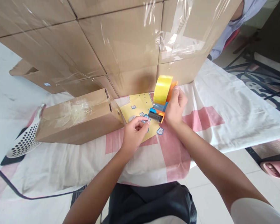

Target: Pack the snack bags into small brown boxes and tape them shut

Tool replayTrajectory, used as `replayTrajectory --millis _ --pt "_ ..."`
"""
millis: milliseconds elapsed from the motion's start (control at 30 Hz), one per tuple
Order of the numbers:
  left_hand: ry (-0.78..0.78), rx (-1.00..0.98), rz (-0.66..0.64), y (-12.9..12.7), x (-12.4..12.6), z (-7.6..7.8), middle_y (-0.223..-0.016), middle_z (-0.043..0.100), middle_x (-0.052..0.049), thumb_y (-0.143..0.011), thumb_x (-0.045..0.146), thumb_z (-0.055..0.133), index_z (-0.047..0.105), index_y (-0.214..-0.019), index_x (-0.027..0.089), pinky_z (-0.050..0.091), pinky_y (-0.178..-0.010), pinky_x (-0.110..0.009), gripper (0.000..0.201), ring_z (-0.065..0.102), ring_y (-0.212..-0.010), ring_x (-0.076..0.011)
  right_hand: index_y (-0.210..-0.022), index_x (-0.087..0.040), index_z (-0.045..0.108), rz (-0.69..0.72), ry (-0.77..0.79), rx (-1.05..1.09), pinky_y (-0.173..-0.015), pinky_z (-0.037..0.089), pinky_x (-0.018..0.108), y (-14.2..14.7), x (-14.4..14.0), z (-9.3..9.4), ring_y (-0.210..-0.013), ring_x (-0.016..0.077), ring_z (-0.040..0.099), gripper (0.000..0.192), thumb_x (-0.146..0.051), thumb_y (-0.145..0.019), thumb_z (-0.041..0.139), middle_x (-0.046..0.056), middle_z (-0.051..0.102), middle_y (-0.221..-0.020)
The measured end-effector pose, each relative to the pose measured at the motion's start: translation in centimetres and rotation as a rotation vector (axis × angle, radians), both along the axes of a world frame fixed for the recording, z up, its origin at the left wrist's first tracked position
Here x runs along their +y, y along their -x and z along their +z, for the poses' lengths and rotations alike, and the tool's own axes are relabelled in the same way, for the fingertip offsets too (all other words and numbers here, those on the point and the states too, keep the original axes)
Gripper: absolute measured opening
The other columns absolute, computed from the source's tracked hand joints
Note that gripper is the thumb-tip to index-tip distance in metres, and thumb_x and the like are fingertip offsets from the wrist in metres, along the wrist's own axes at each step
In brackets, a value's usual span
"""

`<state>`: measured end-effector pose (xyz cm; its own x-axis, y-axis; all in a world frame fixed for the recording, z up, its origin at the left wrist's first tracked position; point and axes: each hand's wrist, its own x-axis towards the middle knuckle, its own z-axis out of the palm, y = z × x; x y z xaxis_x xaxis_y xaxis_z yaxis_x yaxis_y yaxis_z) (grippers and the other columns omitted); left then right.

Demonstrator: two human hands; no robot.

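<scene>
- Far left on the white-and-pink cloth (200, 102), a white perforated scoop (25, 140) lies beside a long brown cardboard box (79, 116).
- My left hand (134, 130) pinches what I take for the tape's end, low over a yellow sticker sheet (135, 107).
- My right hand (175, 105) grips the orange-and-blue dispenser with its yellow tape roll (162, 96), tilted downward, perhaps so tape peels free.
- Behind, stacked wrapped cartons (121, 40); right, tiled floor and a pink slipper (276, 168).

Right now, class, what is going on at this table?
A person sits at a cloth-covered table. The right hand grips an orange and blue tape dispenser loaded with a yellow roll, its mouth close to the left hand, whose fingertips pinch near the tape's end above a yellow sticker sheet. A small cardboard box lies on its side to the left, and a wall of taped cartons stands behind.
</scene>
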<state>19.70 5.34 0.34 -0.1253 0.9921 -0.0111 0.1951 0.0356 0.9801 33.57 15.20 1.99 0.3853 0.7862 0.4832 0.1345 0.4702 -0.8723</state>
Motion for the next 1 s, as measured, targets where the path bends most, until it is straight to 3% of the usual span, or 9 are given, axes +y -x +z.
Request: replayTrajectory --millis 67,133,300,400,600,1000 --pt "0.022 -0.054 -0.006 0.05 0.08 -0.05 -0.057 0.052 0.006 -0.086 0.038 0.069 0.069 -0.097 0.021 0.045 -0.061 -0.024 0.020 0.054 -0.056 -0.0116 -0.067 -0.025 0.026 0.014 -0.005 0.010 -0.055 0.028 0.030 0.11 -0.06 0.03 -0.059 0.0134 0.030 0.056 -0.070 -0.099 0.030 -0.002 0.026 -0.066" --pt "-0.030 0.021 0.003 0.03 -0.06 -0.19 -0.058 0.054 0.006 -0.088 0.037 0.067 0.068 -0.103 0.022 0.046 -0.064 -0.024 0.021 0.056 -0.059 -0.0120 -0.067 -0.024 0.028 0.029 -0.005 0.019 -0.054 0.028 0.030 0.24 -0.14 0.05 -0.059 0.0130 0.030 0.056 -0.070 -0.099 0.031 -0.002 0.027 -0.066" --pt "-0.343 0.544 0.003 -0.33 -0.60 -0.56 -0.073 0.068 0.001 -0.093 0.039 0.064 0.071 -0.113 0.025 0.044 -0.070 -0.025 0.025 0.061 -0.067 -0.0131 -0.067 -0.024 0.028 0.066 0.030 0.051 -0.053 0.025 0.029 0.35 -0.29 0.20 -0.058 0.0114 0.028 0.055 -0.068 -0.099 0.035 -0.002 0.027 -0.066" --pt "-0.528 0.725 -0.021 -0.43 -0.41 -0.69 -0.075 0.070 -0.002 -0.095 0.041 0.063 0.076 -0.107 0.023 0.042 -0.067 -0.025 0.025 0.063 -0.069 -0.0141 -0.065 -0.023 0.029 0.117 0.100 0.026 -0.052 0.025 0.028 0.25 -0.25 0.28 -0.058 0.0105 0.028 0.058 -0.072 -0.097 0.032 -0.003 0.027 -0.064" --pt "-0.626 0.812 -0.033 -0.11 -0.09 -0.92 -0.074 0.070 -0.003 -0.095 0.043 0.063 0.076 -0.104 0.022 0.043 -0.067 -0.025 0.026 0.064 -0.070 -0.0147 -0.063 -0.023 0.028 0.173 0.190 -0.039 -0.050 0.025 0.027 0.39 -0.21 0.20 -0.058 0.0097 0.028 0.062 -0.076 -0.095 0.033 -0.003 0.028 -0.061" --pt "-0.835 0.958 0.007 -0.50 -0.07 -0.57 -0.072 0.071 -0.003 -0.094 0.030 0.063 0.074 -0.100 0.020 0.042 -0.062 -0.028 0.015 0.063 -0.066 -0.0156 -0.062 -0.023 0.027 0.167 0.219 -0.060 -0.052 0.027 0.027 0.22 -0.14 0.45 -0.057 0.0091 0.029 0.060 -0.071 -0.095 0.041 -0.003 0.028 -0.060"
